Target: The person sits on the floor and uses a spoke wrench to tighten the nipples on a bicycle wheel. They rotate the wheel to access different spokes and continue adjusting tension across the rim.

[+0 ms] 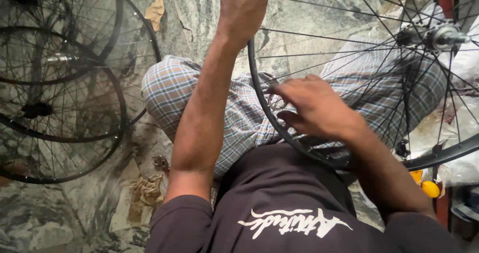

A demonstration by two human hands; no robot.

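Note:
A black bicycle wheel rim (259,96) with thin steel spokes rests across my lap, its silver hub (439,36) at the upper right. My left hand (244,3) reaches up to the top edge of the view and grips the rim's far part; its fingers are partly cut off. My right hand (312,106) lies against the near inside of the rim, fingers curled on the spokes and a small metal piece there. I cannot tell exactly what the fingertips pinch. My checked trousers (174,86) lie under the wheel.
Several more black spoked wheels (60,103) lie stacked on the stone floor at the left. Crumpled brown rags (147,190) and a paper scrap (155,11) lie on the floor. A yellow object (430,188) and white plastic wrap (461,133) sit at the right.

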